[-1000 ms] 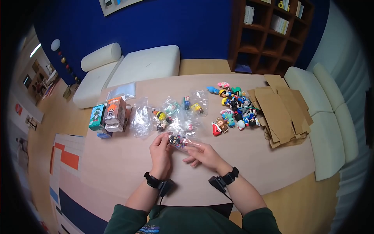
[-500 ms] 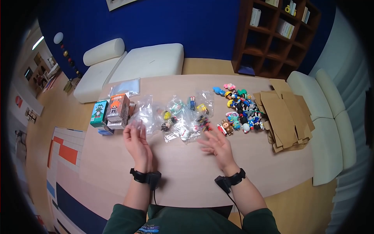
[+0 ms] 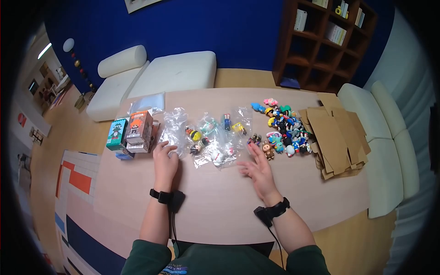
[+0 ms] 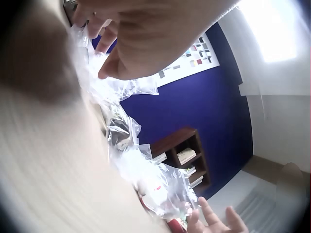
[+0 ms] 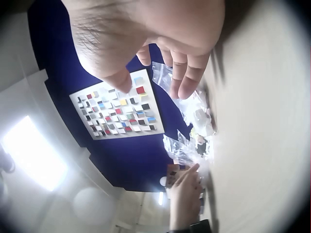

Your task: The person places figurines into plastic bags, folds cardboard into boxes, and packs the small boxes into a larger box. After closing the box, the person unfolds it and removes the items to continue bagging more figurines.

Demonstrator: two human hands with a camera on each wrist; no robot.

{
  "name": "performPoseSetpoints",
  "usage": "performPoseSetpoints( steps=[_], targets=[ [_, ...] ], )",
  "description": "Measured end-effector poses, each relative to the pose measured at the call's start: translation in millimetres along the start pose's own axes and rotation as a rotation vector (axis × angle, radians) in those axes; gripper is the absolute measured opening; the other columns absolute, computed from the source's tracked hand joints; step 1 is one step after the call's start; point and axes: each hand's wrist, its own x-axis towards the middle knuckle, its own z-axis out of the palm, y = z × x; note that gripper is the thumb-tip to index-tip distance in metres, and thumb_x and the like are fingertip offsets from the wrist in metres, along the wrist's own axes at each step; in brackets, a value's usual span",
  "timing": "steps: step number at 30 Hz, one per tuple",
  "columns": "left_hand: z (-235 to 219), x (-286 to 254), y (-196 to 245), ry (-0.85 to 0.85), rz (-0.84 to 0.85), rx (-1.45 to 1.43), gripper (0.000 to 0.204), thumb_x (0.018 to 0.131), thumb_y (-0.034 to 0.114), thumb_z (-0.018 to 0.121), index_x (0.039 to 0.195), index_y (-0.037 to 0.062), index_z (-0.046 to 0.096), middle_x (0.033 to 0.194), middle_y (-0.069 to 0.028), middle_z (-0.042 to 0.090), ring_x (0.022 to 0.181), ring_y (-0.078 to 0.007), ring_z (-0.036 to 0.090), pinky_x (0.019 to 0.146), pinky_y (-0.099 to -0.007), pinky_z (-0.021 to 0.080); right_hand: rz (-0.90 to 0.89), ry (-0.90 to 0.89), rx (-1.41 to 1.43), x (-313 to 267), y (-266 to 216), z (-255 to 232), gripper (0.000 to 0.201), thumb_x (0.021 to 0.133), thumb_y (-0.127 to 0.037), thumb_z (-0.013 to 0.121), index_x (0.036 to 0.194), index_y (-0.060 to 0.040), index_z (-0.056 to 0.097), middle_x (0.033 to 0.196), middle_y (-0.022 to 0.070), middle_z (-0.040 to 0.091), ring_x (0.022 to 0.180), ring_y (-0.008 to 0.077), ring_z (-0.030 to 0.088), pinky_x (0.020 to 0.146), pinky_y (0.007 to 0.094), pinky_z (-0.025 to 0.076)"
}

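My left hand (image 3: 165, 166) is over the left part of the table, its loosely bent fingers at the near edge of some crumpled clear plastic bags (image 3: 175, 123). In the left wrist view those fingers overlap the clear plastic (image 4: 131, 86). With fingers spread and nothing in them, my right hand (image 3: 262, 178) is just in front of a small dark toy figure (image 3: 255, 138). A brown figure (image 3: 267, 150) lies beside that one, at the edge of a heap of colourful figures (image 3: 286, 128). Between the hands lie several bagged figures, among them a white one (image 3: 218, 158).
Toy boxes, one orange (image 3: 139, 126) and one green (image 3: 117, 133), are stacked at the table's left. Flat plastic bags (image 3: 151, 101) lie behind them. Flattened cardboard (image 3: 332, 137) is piled on the right. Cords hang from both wrist cameras.
Both hands first held a bagged dark figure, then moved apart. The figure now lies by the heap on the right, out of my hand. Clear plastic went left with my left hand.
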Motion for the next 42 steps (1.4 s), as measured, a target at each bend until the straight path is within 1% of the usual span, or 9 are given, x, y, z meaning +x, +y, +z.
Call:
performPoseSetpoints(
  steps=[8, 10, 14, 18, 22, 24, 30, 37, 42],
  targets=[
    [-22.7, -8.9, 61.8, 0.296, 0.165, -0.128, 0.008, 0.087, 0.000, 0.060, 0.094, 0.0017, 0.065, 0.123, -0.0134, 0.062, 0.117, -0.0285, 0.057, 0.100, -0.0390, 0.045, -0.022, 0.093, -0.132, -0.5, 11.1, 8.8, 0.056, 0.099, -0.005, 0.060, 0.149, -0.0025, 0.035, 0.127, 0.0134, 0.057, 0.090, 0.0125, 0.067, 0.070, 0.0225, 0.053],
    [-17.9, -26.6, 83.1, -0.102, 0.052, -0.632, 0.010, 0.092, 0.000, 0.059, 0.097, 0.0031, 0.067, 0.108, -0.0077, 0.067, 0.101, -0.0180, 0.062, 0.086, -0.0319, 0.050, -0.001, 0.111, -0.131, -0.6, 12.3, 7.8, 0.053, 0.100, -0.008, 0.061, 0.147, -0.0015, 0.038, 0.118, 0.0103, 0.062, 0.085, 0.0105, 0.067, 0.067, 0.0215, 0.052],
    [2.7, -59.0, 111.1, -0.651, -0.238, -0.873, 0.021, 0.095, 0.005, 0.065, 0.115, 0.0055, 0.070, 0.093, -0.0015, 0.066, 0.085, -0.0062, 0.062, 0.070, -0.0238, 0.050, 0.048, 0.142, -0.141, -2.0, 3.0, 10.7, 0.043, 0.099, -0.015, 0.067, 0.136, 0.0002, 0.052, 0.089, 0.0001, 0.061, 0.065, 0.0034, 0.055, 0.054, 0.0187, 0.043],
    [17.4, -69.9, 122.0, -0.530, -0.061, -0.846, 0.022, 0.097, 0.006, 0.064, 0.117, 0.0052, 0.069, 0.094, -0.0027, 0.066, 0.072, -0.0057, 0.059, 0.066, -0.0228, 0.049, 0.129, 0.229, -0.077, 0.0, 0.5, 7.2, 0.026, 0.097, -0.018, 0.070, 0.115, 0.0015, 0.067, 0.069, -0.0070, 0.054, 0.057, 0.0010, 0.045, 0.049, 0.0189, 0.035],
    [18.4, -65.8, 121.5, -0.566, -0.223, -0.924, 0.020, 0.098, 0.009, 0.064, 0.116, 0.0034, 0.070, 0.092, -0.0015, 0.067, 0.071, -0.0042, 0.057, 0.065, -0.0217, 0.047, 0.159, 0.220, -0.069, -0.9, 1.1, 3.7, 0.016, 0.096, -0.016, 0.071, 0.099, 0.0006, 0.071, 0.068, -0.0074, 0.055, 0.059, 0.0009, 0.048, 0.052, 0.0191, 0.037],
    [16.4, -64.5, 122.4, -0.495, -0.279, -0.957, 0.019, 0.098, 0.014, 0.066, 0.113, 0.0019, 0.070, 0.086, 0.0015, 0.067, 0.070, -0.0034, 0.055, 0.062, -0.0207, 0.044, -0.093, 0.026, -0.394, 0.7, 16.3, -1.4, 0.013, 0.095, -0.014, 0.071, 0.093, -0.0005, 0.070, 0.072, -0.0058, 0.061, 0.065, 0.0013, 0.052, 0.057, 0.0204, 0.042],
    [31.2, -69.8, 111.7, -0.524, -0.233, -0.888, 0.021, 0.095, 0.020, 0.072, 0.105, 0.0009, 0.072, 0.079, 0.0037, 0.065, 0.067, -0.0027, 0.054, 0.060, -0.0210, 0.042, 0.100, -0.224, -0.456, -14.5, 9.1, 18.6, 0.010, 0.092, -0.012, 0.074, 0.090, -0.0019, 0.072, 0.080, -0.0025, 0.068, 0.074, 0.0035, 0.060, 0.066, 0.0215, 0.048],
    [9.9, -65.8, 114.4, -0.634, -0.598, -1.222, 0.020, 0.100, 0.018, 0.066, 0.104, -0.0002, 0.075, 0.090, 0.0010, 0.072, 0.074, -0.0032, 0.057, 0.064, -0.0212, 0.046, -0.023, -0.096, -0.503, -14.8, -4.5, 21.0, 0.013, 0.094, -0.014, 0.072, 0.093, -0.0008, 0.071, 0.080, -0.0021, 0.067, 0.074, 0.0031, 0.059, 0.067, 0.0215, 0.048],
    [9.8, -68.1, 107.2, -0.678, -0.405, -0.969, 0.016, 0.097, 0.014, 0.069, 0.100, -0.0011, 0.074, 0.087, -0.0002, 0.071, 0.075, -0.0040, 0.059, 0.066, -0.0212, 0.048, -0.081, -0.107, -0.514, -11.2, 5.9, 16.6, 0.017, 0.095, -0.016, 0.073, 0.099, 0.0008, 0.070, 0.083, 0.0002, 0.068, 0.072, 0.0039, 0.058, 0.067, 0.0223, 0.049]
  ],
)
